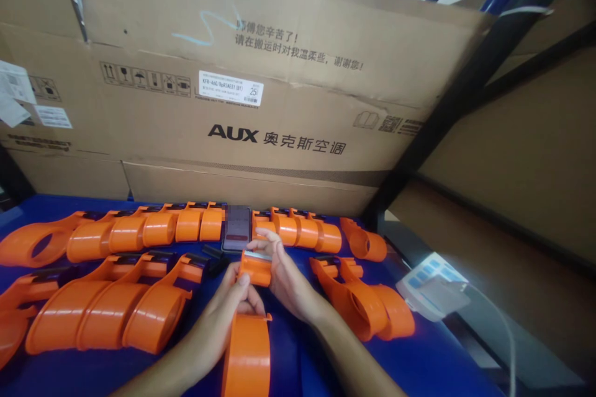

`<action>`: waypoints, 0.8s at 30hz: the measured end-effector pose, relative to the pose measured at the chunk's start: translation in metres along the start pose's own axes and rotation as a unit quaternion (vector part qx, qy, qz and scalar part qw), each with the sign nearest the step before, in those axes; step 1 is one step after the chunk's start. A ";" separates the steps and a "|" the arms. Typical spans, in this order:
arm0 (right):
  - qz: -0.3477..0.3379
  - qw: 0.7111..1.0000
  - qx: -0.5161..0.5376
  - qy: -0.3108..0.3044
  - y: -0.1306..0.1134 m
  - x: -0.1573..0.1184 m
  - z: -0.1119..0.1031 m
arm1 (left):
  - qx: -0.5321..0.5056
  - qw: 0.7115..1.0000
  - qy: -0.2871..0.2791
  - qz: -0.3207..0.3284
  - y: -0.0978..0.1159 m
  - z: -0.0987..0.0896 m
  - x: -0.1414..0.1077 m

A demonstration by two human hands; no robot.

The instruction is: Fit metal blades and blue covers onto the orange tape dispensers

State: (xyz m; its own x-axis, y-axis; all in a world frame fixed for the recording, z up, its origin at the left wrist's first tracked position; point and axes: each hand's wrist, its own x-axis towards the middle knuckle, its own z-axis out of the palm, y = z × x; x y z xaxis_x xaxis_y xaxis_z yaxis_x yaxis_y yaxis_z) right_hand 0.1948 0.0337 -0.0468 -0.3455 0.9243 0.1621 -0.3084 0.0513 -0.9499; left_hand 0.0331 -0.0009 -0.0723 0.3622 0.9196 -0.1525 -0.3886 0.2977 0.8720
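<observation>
An orange tape dispenser [248, 353] stands upright at the middle of the blue surface, its wide ring toward me. My left hand [239, 288] is closed round its neck, with the thumb on the orange head. A silver toothed blade [257, 255] lies along the top of that head. My right hand [284, 267] is at the head's far right side, its bent fingertips on the blade's end. Part of the right fingers is hidden behind the head. Small black pieces [215, 258] lie just beyond my left hand.
Rows of orange tape dispensers with black handles [100, 316] fill the left. More orange dispensers [363, 304] lie at the right. A phone [236, 229] lies at the back before a tall cardboard box [298, 180]. A white power strip [433, 285] with a cable is beside a dark post [419, 130].
</observation>
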 end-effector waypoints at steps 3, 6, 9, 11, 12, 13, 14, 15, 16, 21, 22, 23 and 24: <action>-0.039 0.984 -0.169 0.036 -0.005 0.002 -0.006 | -0.014 0.999 0.029 -0.036 0.011 0.003 -0.003; -0.071 0.924 -0.374 0.021 -0.009 0.002 -0.012 | -0.085 0.993 0.060 -0.059 0.020 0.000 -0.006; -0.092 0.863 -0.495 -0.041 -0.007 0.002 -0.013 | -0.136 0.986 0.079 -0.057 0.025 -0.004 -0.008; -0.086 0.830 -0.544 -0.085 -0.004 0.001 -0.012 | -0.131 0.986 0.084 -0.050 0.026 -0.005 -0.007; -0.081 0.815 -0.564 -0.101 -0.002 0.001 -0.011 | -0.122 0.988 0.087 -0.046 0.026 -0.005 -0.007; -0.077 0.801 -0.584 -0.108 -0.001 0.000 -0.009 | -0.110 0.989 0.090 -0.043 0.026 -0.005 -0.006; -0.074 0.788 -0.601 -0.110 0.000 0.000 -0.008 | -0.096 0.990 0.092 -0.042 0.025 -0.005 -0.005; -0.073 0.778 -0.614 -0.108 -0.001 -0.001 -0.007 | -0.082 0.991 0.094 -0.041 0.025 -0.005 -0.005; -0.074 0.774 -0.620 -0.103 -0.002 -0.002 -0.006 | -0.070 0.992 0.097 -0.039 0.024 -0.005 -0.004; -0.094 0.815 -0.571 -0.010 -0.018 -0.004 -0.007 | -0.046 0.993 0.110 -0.022 0.022 -0.002 -0.006; -0.108 0.822 -0.558 0.030 -0.022 -0.005 -0.008 | -0.044 0.992 0.113 -0.019 0.022 -0.001 -0.007; -0.123 0.827 -0.544 0.067 -0.026 -0.006 -0.009 | -0.043 0.992 0.117 -0.014 0.023 0.000 -0.007; -0.138 0.831 -0.530 0.098 -0.030 -0.007 -0.010 | -0.044 0.992 0.121 -0.009 0.023 0.002 -0.008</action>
State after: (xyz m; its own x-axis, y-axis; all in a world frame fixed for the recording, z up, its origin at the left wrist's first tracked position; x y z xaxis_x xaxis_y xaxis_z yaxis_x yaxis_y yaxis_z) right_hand 0.2148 0.0295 -0.0223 -0.2075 0.8605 0.4652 0.6372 0.4797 -0.6032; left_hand 0.0226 -0.0017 -0.0501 0.1589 0.9457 -0.2837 -0.4599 0.3252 0.8263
